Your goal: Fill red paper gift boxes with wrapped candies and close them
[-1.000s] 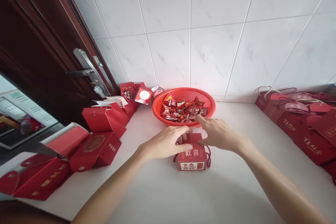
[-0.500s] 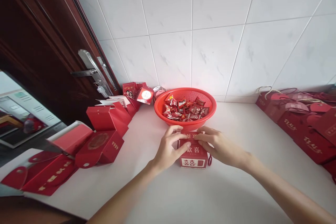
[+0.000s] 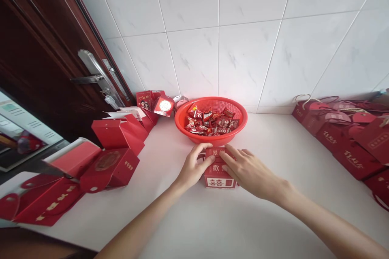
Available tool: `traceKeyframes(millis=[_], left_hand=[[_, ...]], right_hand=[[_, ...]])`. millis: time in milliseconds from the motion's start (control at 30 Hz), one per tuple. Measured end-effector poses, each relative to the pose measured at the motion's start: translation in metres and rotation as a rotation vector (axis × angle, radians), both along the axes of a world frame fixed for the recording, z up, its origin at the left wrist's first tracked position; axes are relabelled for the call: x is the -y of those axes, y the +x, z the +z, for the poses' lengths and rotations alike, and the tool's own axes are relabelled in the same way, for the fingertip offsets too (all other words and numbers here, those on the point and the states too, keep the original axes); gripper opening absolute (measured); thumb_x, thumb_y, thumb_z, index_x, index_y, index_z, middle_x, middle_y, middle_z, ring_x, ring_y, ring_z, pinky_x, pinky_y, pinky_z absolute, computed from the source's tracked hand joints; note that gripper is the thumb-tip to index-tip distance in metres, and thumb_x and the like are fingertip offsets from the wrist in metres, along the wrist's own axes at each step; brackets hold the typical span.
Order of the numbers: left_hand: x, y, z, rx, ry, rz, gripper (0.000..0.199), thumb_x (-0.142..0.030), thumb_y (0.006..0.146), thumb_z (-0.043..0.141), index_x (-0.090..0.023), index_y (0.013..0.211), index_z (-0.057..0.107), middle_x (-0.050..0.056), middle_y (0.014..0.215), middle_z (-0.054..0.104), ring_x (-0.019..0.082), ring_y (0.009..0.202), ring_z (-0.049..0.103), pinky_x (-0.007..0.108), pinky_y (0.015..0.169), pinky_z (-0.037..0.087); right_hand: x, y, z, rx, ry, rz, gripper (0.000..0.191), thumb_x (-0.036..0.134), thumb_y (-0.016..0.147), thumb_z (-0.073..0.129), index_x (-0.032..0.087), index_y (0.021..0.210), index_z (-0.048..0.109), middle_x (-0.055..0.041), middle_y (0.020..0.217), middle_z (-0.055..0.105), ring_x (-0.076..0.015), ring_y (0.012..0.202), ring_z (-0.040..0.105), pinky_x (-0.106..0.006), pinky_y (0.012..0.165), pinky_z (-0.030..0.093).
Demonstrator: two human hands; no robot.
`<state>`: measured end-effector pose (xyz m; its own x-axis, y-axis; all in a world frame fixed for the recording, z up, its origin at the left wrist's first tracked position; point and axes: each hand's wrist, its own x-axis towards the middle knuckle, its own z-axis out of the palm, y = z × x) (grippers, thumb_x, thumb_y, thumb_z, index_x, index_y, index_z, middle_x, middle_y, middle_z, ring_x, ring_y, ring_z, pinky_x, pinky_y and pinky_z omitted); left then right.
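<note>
left hand (image 3: 196,166) touched box (image 3: 216,175) at left edge, thumb and forefinger apart | right hand (image 3: 245,171) covered some lettering, most of right side | couldn't tell if either gripped | box sat under fingers | basket (image 3: 209,139) just beyond fingertips | bags (image 3: 349,158) far right of fingers, cut off

- Looks from the head, forward and down onto the table (image 3: 200,226).
- Faces the tiled wall (image 3: 191,4) at twelve o'clock.
- Views left hand (image 3: 191,168) and right hand (image 3: 247,170) from near.
</note>
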<state>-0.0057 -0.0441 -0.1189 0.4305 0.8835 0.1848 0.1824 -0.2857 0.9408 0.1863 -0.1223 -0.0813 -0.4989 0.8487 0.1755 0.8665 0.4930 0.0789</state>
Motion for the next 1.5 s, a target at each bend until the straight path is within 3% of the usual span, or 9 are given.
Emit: traceKeyframes(millis=[200, 467, 600, 733, 900, 1100, 1200, 1333, 1500], left_hand=[[-0.01, -0.012, 0.006, -0.125, -0.096, 0.099, 0.042, -0.052, 0.086, 0.06, -0.021, 0.114, 0.063, 0.007, 0.121, 0.066, 0.02, 0.098, 0.065, 0.03, 0.081, 0.054], [-0.022, -0.042, 0.035, -0.066, -0.381, -0.187, 0.035, -0.044, 0.081, 0.068, -0.017, 0.103, 0.063, -0.005, 0.059, 0.059, 0.007, 0.04, 0.045, 0.02, 0.042, 0.033], [-0.02, -0.04, 0.037, 0.307, -0.279, -0.249, 0.025, -0.023, 0.074, 0.063, -0.016, 0.098, 0.067, 0.007, 0.087, 0.075, 0.016, 0.07, 0.068, 0.029, 0.069, 0.054], [-0.011, -0.024, 0.025, 0.149, 0.059, -0.256, 0.039, -0.012, 0.074, 0.055, -0.019, 0.109, 0.071, 0.008, 0.12, 0.073, 0.025, 0.115, 0.066, 0.041, 0.102, 0.051], [0.001, -0.013, 0.018, -0.126, 0.397, -0.223, 0.034, -0.021, 0.086, 0.061, -0.021, 0.119, 0.068, 0.008, 0.121, 0.073, 0.024, 0.116, 0.066, 0.043, 0.11, 0.046], [0.001, -0.017, 0.018, -0.15, 0.415, -0.202, 0.03, -0.022, 0.088, 0.061, -0.021, 0.118, 0.068, 0.008, 0.121, 0.072, 0.023, 0.115, 0.066, 0.04, 0.109, 0.047], [0.001, -0.017, 0.016, -0.134, 0.418, -0.206, 0.031, -0.021, 0.088, 0.061, -0.02, 0.119, 0.068, 0.008, 0.119, 0.073, 0.023, 0.114, 0.067, 0.039, 0.105, 0.049], [0.002, -0.014, 0.017, -0.121, 0.423, -0.218, 0.031, -0.02, 0.089, 0.061, -0.021, 0.119, 0.068, 0.009, 0.119, 0.072, 0.023, 0.113, 0.066, 0.038, 0.102, 0.051], [0.003, -0.014, 0.018, -0.14, 0.423, -0.216, 0.031, -0.021, 0.089, 0.06, -0.021, 0.119, 0.068, 0.009, 0.12, 0.072, 0.023, 0.114, 0.066, 0.039, 0.104, 0.05]], right_hand=[[0.002, -0.003, 0.0, 0.061, -0.006, -0.011, 0.021, 0.004, 0.094, 0.045, 0.016, 0.103, 0.061, -0.015, 0.121, 0.056, -0.0226, 0.099, 0.062, -0.032, 0.072, 0.05], [0.004, -0.004, 0.007, 0.096, -0.064, 0.015, 0.023, -0.001, 0.089, 0.046, 0.016, 0.096, 0.061, -0.015, 0.122, 0.057, -0.0292, 0.116, 0.058, -0.032, 0.07, 0.052], [0.003, -0.004, 0.003, 0.055, -0.054, 0.012, 0.024, -0.002, 0.088, 0.046, 0.016, 0.098, 0.06, -0.0145, 0.117, 0.058, -0.027, 0.109, 0.062, -0.03, 0.069, 0.051], [0.003, -0.003, 0.0, -0.123, -0.065, -0.055, 0.023, 0.011, 0.099, 0.039, 0.016, 0.11, 0.057, -0.0147, 0.116, 0.058, -0.0206, 0.08, 0.066, -0.034, 0.066, 0.051], [-0.005, 0.008, 0.001, -0.609, -0.222, -0.064, 0.028, 0.027, 0.099, 0.048, 0.021, 0.126, 0.048, -0.0128, 0.124, 0.057, -0.0184, 0.081, 0.067, -0.034, 0.068, 0.055], [-0.018, 0.033, 0.005, -1.141, -0.574, -0.195, 0.051, 0.034, 0.075, 0.073, 0.021, 0.122, 0.055, -0.0135, 0.136, 0.054, -0.0101, 0.062, 0.062, -0.035, 0.063, 0.057], [-0.014, 0.04, 0.023, -1.312, -0.563, -0.152, 0.052, 0.034, 0.071, 0.076, 0.02, 0.119, 0.059, -0.0096, 0.117, 0.065, -0.0142, 0.069, 0.065, -0.039, 0.074, 0.056], [-0.005, 0.042, 0.042, -1.303, -0.418, -0.161, 0.046, 0.04, 0.075, 0.073, 0.019, 0.115, 0.062, -0.0008, 0.072, 0.066, -0.0208, 0.072, 0.066, -0.038, 0.071, 0.054], [-0.01, 0.038, 0.027, -0.962, -0.349, -0.256, 0.033, 0.052, 0.082, 0.064, 0.019, 0.086, 0.065, -0.0073, 0.087, 0.071, -0.0174, 0.064, 0.063, -0.031, 0.056, 0.048]])
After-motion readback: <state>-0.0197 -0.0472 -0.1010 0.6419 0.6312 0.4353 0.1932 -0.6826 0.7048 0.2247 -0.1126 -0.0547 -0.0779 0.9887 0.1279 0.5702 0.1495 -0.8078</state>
